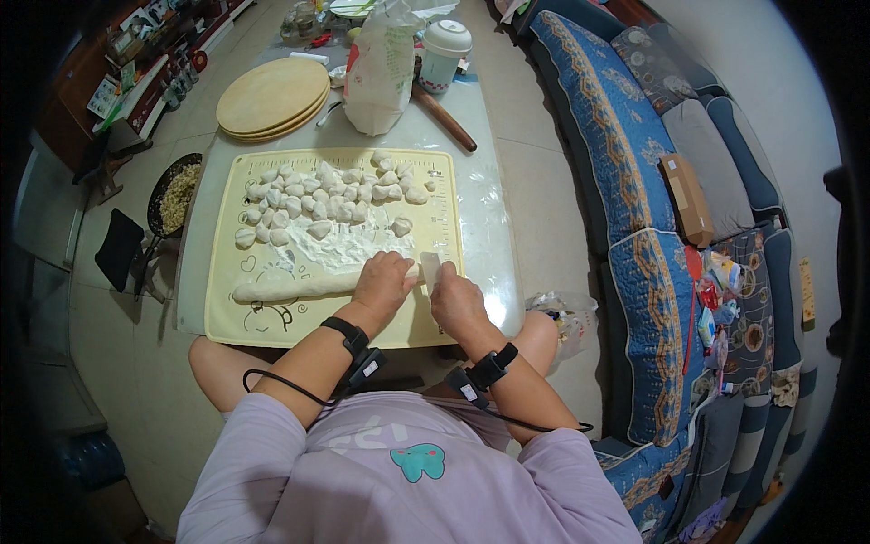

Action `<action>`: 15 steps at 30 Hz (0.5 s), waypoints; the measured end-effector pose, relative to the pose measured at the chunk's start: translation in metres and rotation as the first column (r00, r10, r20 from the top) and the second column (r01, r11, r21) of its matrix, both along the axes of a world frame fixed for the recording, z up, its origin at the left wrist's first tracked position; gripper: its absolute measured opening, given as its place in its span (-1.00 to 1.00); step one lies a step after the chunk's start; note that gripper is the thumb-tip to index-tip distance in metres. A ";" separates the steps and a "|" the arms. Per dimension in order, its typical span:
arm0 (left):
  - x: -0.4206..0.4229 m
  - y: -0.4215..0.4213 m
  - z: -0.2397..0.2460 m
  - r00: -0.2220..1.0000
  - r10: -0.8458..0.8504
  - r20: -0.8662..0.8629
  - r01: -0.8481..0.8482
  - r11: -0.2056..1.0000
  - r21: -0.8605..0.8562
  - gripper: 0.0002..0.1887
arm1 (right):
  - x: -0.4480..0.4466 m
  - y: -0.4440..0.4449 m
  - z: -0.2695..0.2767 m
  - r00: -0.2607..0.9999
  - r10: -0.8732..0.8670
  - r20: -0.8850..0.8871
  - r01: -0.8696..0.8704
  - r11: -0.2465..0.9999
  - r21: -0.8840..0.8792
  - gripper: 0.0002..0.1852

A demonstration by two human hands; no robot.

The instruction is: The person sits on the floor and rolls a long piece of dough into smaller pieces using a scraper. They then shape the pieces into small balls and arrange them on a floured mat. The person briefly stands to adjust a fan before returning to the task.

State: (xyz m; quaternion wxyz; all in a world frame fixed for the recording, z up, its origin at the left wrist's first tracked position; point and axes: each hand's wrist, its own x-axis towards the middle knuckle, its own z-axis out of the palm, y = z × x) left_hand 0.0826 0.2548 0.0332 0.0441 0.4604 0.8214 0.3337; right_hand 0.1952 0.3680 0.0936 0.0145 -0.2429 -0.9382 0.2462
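A long roll of white dough (299,287) lies across the front of a pale yellow kneading mat (224,224). My left hand (386,282) rests over the roll's right end, its fingers curled around the dough. Just to the right, my right hand (457,299) grips a flat dough scraper or knife with a pale blade (430,266), held upright at the dough's end. Its handle is hidden in my fist. Behind my hands, many small cut dough pieces (333,194) are heaped on the mat. Loose flour (326,248) is spread between them and the roll.
Round wooden boards (272,98) are stacked at the table's back left. Farther back stand a flour bag (380,75), a lidded cup (445,51) and a wooden rolling pin (445,115). A pan of chopped filling (178,197) sits left of the table. A sofa (612,149) runs along the right.
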 end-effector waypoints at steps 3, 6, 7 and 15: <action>0.001 -0.005 0.006 0.999 0.017 -0.045 -0.013 0.996 0.093 -0.59 | -0.006 -0.003 -0.002 1.000 0.025 0.007 -0.026 0.998 0.061 -0.82; 0.000 -0.017 0.011 0.998 0.017 -0.057 -0.018 1.000 -0.025 -0.53 | -0.013 -0.006 -0.006 0.999 0.043 -0.008 -0.042 0.993 0.112 -0.84; -0.001 -0.020 0.013 0.998 0.007 -0.055 -0.009 0.999 -0.036 -0.54 | -0.016 -0.007 -0.009 0.999 0.040 -0.002 -0.040 0.991 0.125 -0.85; -0.016 -0.023 0.009 0.999 0.045 -0.014 -0.046 0.997 -0.056 -0.71 | -0.029 0.003 -0.020 1.000 0.009 -0.008 -0.008 0.997 0.079 -0.84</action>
